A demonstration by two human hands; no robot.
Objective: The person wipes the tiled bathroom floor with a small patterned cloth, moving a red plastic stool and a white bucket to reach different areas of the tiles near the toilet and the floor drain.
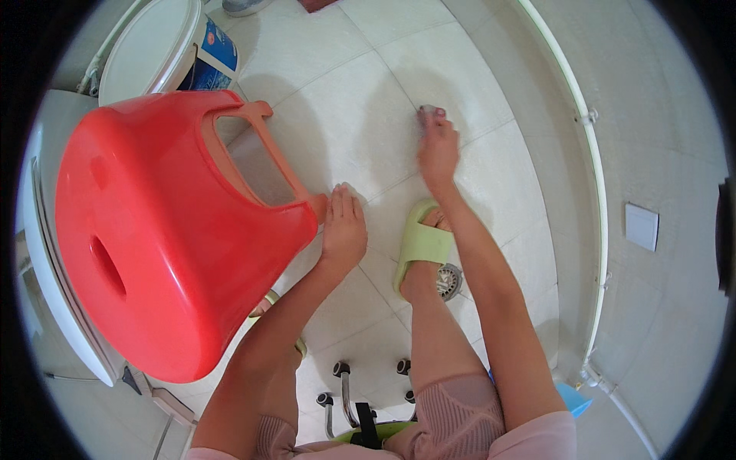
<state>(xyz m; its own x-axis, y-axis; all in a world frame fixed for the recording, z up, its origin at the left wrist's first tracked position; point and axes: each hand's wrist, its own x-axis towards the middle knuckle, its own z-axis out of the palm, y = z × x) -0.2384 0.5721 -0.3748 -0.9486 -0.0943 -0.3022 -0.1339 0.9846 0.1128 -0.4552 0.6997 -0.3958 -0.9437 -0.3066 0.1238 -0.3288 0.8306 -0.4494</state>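
A red plastic stool (155,230) lies tipped on its side at the left, its slotted seat facing left and its open leg frame facing right. My left hand (345,230) is at the stool's lower leg end, fingers straight and close together; whether it grips the leg is not clear. Farther forward on the right, my right hand (440,152) is closed around a small dark and reddish object (430,110), blurred and mostly hidden by the fingers, low over the tiled floor (368,75).
A lidded white bucket (149,52) stands behind the stool. A green slipper (425,244) is on my right foot beside a round floor drain (451,283). Chair casters (341,368) are beneath me. A white pipe (595,167) runs along the right wall.
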